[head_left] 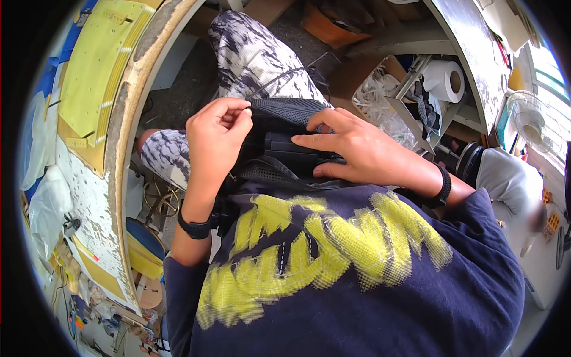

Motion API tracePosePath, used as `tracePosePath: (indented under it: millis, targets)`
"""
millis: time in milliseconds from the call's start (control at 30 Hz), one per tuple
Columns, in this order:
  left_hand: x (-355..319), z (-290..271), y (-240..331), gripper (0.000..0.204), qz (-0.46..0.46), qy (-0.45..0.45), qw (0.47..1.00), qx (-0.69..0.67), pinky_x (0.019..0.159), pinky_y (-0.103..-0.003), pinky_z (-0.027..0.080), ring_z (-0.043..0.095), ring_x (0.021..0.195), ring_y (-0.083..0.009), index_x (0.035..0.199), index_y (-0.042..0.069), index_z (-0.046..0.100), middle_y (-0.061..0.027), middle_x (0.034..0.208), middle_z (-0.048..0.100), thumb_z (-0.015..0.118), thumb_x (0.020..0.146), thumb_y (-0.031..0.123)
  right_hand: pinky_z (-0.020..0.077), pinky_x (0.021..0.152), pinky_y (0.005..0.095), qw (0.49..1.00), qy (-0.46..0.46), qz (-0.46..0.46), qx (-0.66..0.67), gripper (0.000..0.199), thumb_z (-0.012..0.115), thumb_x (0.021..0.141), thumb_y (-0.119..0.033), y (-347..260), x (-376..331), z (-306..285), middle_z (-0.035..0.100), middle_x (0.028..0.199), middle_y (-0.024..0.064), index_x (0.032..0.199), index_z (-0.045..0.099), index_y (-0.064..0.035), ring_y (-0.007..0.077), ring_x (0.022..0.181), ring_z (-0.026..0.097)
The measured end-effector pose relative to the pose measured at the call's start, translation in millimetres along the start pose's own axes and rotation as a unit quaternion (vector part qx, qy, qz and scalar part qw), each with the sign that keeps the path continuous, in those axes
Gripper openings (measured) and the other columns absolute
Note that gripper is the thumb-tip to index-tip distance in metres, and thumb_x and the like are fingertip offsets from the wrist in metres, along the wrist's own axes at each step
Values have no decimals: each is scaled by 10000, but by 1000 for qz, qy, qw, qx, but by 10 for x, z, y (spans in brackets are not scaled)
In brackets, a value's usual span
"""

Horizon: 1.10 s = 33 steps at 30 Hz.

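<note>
A black mesh bag (pixel 284 110) lies open across my lap, against my dark shirt. Inside its opening sits a smooth black box-shaped object (pixel 291 150), partly hidden by the bag's sides. My left hand (pixel 215 132) is closed in a pinch at the bag's far left edge; whether it holds the rim or a zip pull is too small to tell. From the right, my right hand (pixel 351 143) grips the bag, its index finger lying along the black object and its thumb on the near side. A thin black cord (pixel 279 80) runs over my patterned trousers beyond the bag.
A worn white bench (pixel 98 205) with yellow panels (pixel 98 65) curves along the left. At the right are a cardboard box of clear plastic scraps (pixel 379 89), a white roll (pixel 445 81) and a fan (pixel 528 119). Another person in grey (pixel 505 175) sits at far right.
</note>
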State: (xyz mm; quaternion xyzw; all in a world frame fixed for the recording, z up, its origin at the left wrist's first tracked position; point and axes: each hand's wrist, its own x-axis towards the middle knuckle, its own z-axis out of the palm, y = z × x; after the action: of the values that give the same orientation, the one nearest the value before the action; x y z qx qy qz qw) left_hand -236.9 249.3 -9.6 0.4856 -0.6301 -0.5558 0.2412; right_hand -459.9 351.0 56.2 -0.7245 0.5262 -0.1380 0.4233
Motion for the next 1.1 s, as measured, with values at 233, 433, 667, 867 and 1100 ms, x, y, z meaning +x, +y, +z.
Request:
tracePosePath:
  millis: [233,433,667,867,1100]
  targets:
    - [-1,107,68,89,13,-6,1000,-3,580,-210,497,620,617,-71,857,-36,676,-62,728,667,675,768,-25,475,841,372,993,-11,87,84,343,632,834,-104,38,116,-68,614,941,189,1152,615,24,343,888,591]
    - [-33,178,138,85,45,12,999,-27,566,-222,501,633,606,-84,821,-32,673,-77,697,661,690,741,-8,426,952,418,997,-67,49,8,526,623,817,-111,-67,43,-125,596,1177,205,1313,498,11,376,1041,553]
    - [-41,200,169,81,126,-23,992,-19,560,-250,508,631,597,-140,807,-29,660,-88,700,650,678,729,-15,430,928,422,987,-114,113,-15,645,660,796,-147,-157,-36,-142,596,1091,245,1386,424,-38,387,1038,553]
    - [-77,72,26,93,106,-44,993,-10,571,-293,509,646,593,-210,801,-14,659,-116,688,641,678,717,21,480,815,427,984,-65,155,-52,649,721,777,-253,-192,67,4,636,977,220,1344,474,-56,385,874,611]
    - [-77,-3,33,92,96,-73,991,60,556,-255,483,611,575,-143,848,-7,663,-85,715,634,674,756,-9,504,704,318,964,-61,197,169,398,674,860,-245,241,-119,-330,690,923,136,1201,620,-47,187,791,650]
